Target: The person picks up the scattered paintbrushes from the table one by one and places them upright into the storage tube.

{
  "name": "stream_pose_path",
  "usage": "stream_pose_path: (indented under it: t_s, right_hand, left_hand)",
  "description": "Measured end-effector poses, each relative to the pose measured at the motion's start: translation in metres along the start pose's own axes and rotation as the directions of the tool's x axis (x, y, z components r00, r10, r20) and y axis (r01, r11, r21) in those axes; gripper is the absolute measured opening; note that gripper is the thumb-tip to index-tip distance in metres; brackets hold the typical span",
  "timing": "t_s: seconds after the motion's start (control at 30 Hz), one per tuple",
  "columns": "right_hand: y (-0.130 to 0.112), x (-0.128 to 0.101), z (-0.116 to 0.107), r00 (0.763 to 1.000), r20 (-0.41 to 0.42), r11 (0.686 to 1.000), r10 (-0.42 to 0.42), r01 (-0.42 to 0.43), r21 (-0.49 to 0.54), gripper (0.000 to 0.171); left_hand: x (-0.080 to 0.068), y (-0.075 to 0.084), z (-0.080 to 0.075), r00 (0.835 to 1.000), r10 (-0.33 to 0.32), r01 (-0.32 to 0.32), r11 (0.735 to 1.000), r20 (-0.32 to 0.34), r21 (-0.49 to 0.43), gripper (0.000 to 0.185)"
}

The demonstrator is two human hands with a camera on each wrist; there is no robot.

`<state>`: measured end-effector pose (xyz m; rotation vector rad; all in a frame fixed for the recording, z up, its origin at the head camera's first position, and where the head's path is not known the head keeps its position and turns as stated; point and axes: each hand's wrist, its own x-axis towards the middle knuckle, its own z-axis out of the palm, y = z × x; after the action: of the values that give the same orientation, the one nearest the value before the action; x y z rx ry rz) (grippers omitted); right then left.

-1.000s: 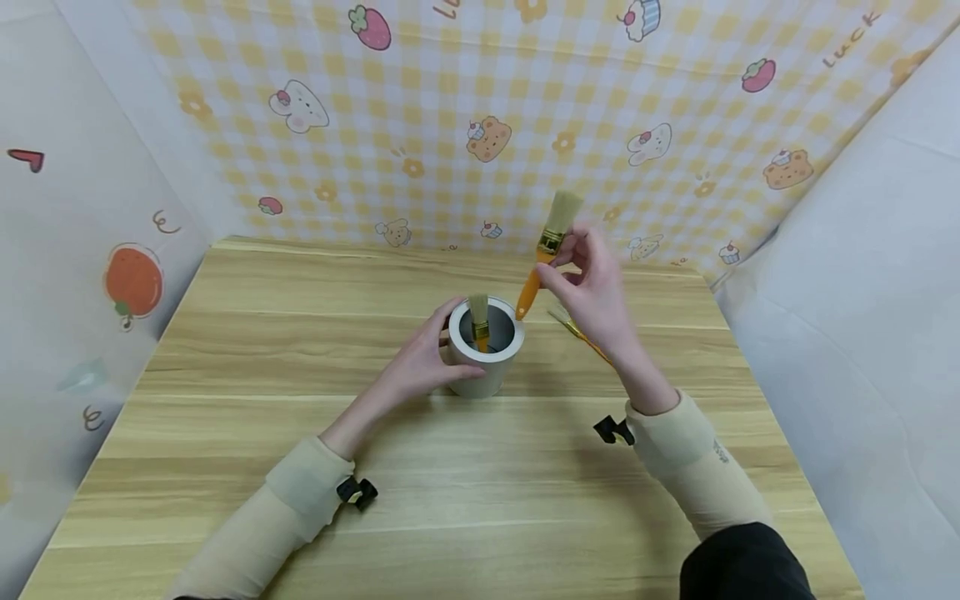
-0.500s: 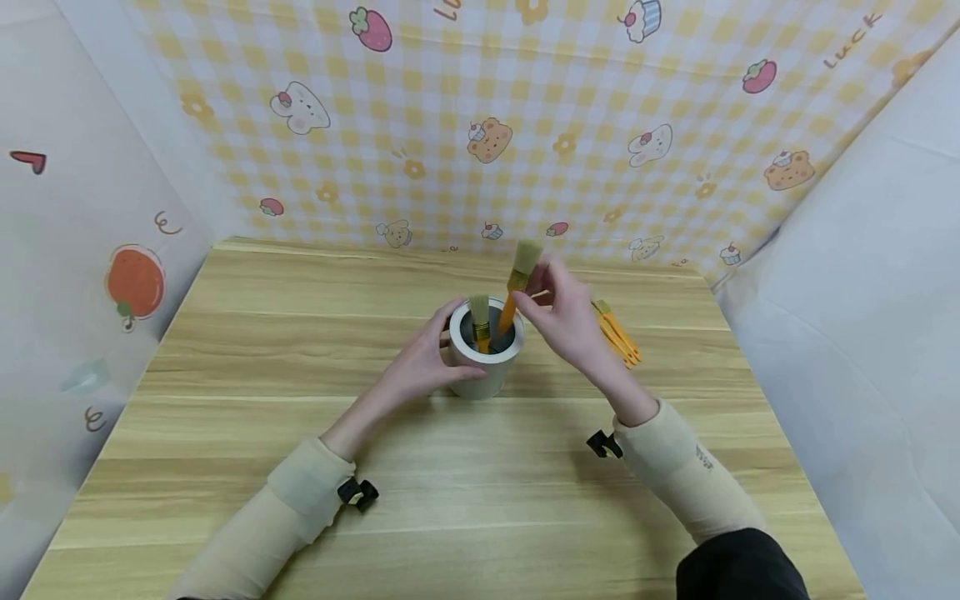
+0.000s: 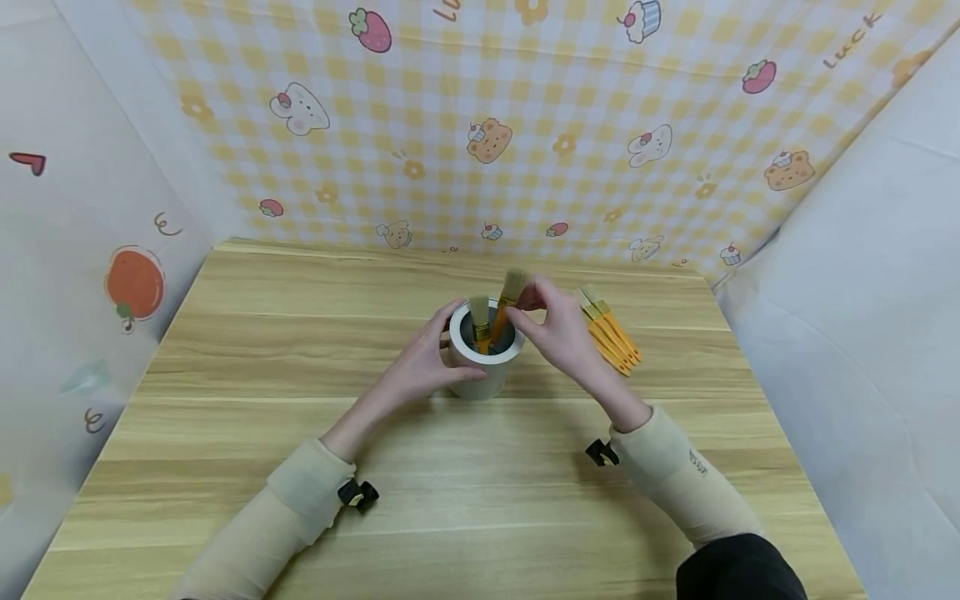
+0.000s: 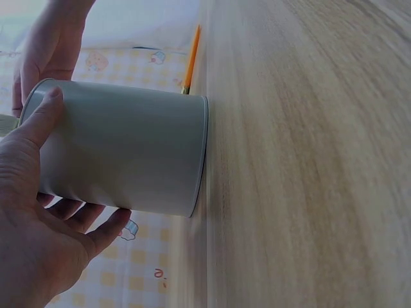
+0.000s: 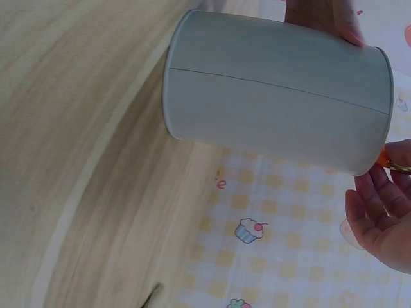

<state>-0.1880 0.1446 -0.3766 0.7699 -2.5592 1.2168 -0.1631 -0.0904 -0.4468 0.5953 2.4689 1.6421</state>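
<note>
In the head view a grey-white cylindrical canister stands upright with its mouth up. My left hand grips it from the left, thumb along the near side and fingers behind, as the left wrist view also shows on its wall. One paintbrush leans inside, bristles up. Between thumb and fingers my right hand pinches a second paintbrush by its upper part, bristles up. Its orange handle reaches down into the canister mouth; the handle's lower end is hidden inside.
Several paintbrushes with orange handles lie side by side on the wooden table, right of the canister. A yellow checked cloth hangs behind the table. White sheets stand on both sides.
My right hand has moved left and down, bringing its paintbrush from beside the rim into the canister mouth. The brushes on the table have come into fuller view. The left hand has kept its place.
</note>
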Motion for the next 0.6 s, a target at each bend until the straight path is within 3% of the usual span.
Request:
stream_pose_path:
  t_s: [0.27,0.6]
  right_hand:
    - [0.005,-0.001,0.003,1.000,-0.007,1.000,0.000,0.000,-0.002,0.015]
    - [0.018,-0.001,-0.010,0.996,-0.045,0.996,0.081,-0.079,0.039,0.023]
  left_hand:
    - [-0.002,0.002,0.001,1.000,-0.022,0.022,1.000,0.005,-0.006,0.112]
    - [-0.001,0.001,0.001,0.998,-0.057,0.057,0.998,-0.001,0.008,0.115]
